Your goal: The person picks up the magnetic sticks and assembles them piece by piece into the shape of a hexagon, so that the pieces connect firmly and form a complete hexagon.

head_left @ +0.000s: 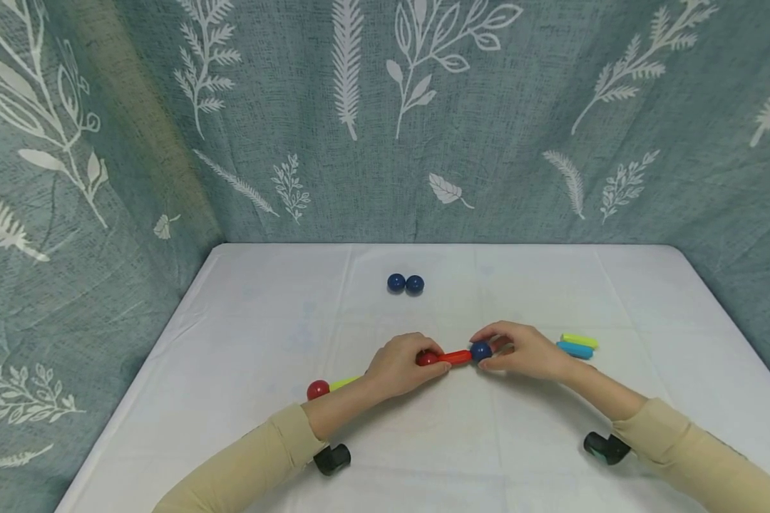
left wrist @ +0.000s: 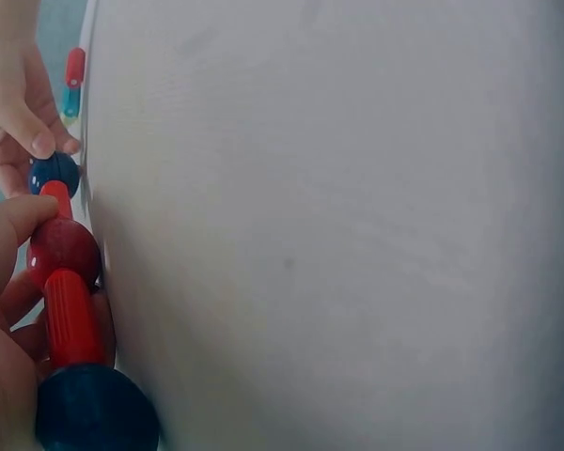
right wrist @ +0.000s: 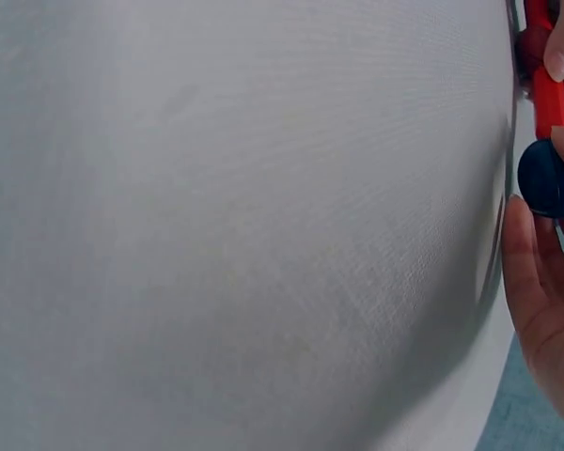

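A chain of toy balls and rods lies low over the white table. My left hand (head_left: pixel 399 365) grips it around a red ball (left wrist: pixel 64 254), the thumb along a red rod (head_left: pixel 455 358). At that rod's right end is a blue ball (head_left: pixel 481 351), which my right hand (head_left: pixel 520 349) pinches between thumb and fingers. Left of the gripped ball, another red rod (left wrist: pixel 73 324) leads to a second blue ball (left wrist: pixel 96 409), hidden under the hand in the head view. A yellow-green rod (head_left: pixel 344 382) with a red ball (head_left: pixel 317 389) shows beyond the left wrist.
Two blue balls (head_left: pixel 405 283) sit side by side toward the table's back. Right of my right hand lie a yellow-green rod (head_left: pixel 579 340) and a light blue rod (head_left: pixel 575 350). Patterned cloth (head_left: pixel 385 178) hangs behind the white table (head_left: pixel 263 306).
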The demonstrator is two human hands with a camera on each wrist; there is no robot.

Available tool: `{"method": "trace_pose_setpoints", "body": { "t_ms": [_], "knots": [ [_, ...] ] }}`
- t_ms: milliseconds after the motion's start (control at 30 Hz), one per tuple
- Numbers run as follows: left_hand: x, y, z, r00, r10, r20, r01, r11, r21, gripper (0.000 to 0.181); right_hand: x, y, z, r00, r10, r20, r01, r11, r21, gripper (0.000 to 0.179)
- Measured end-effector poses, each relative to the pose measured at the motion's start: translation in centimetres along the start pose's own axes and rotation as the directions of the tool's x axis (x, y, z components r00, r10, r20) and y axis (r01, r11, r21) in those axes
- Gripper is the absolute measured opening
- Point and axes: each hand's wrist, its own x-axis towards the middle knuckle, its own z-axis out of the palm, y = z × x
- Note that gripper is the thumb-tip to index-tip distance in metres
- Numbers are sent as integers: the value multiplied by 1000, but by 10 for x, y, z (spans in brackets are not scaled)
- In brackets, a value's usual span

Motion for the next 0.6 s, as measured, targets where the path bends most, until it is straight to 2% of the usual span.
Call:
{"method": "trace_pose_setpoints", "body": {
  "t_ms": [200, 400, 600],
  "knots": [
    [-1, -2, -2, 1000, -2, 3, 2, 1000, 4, 20, 1, -1, 2, 1000, 3, 4, -3, 1000, 11, 39],
    [6, -1, -2, 999, 39, -7, -39, 999, 24, 22, 1, 1, 2, 1000, 25, 6, -25, 999, 42, 42],
    [19, 12, 4, 998, 22, 52, -23, 1000, 21, 33, 0, 2, 2, 999, 49, 2, -49, 997, 57, 42]
  ]
}}
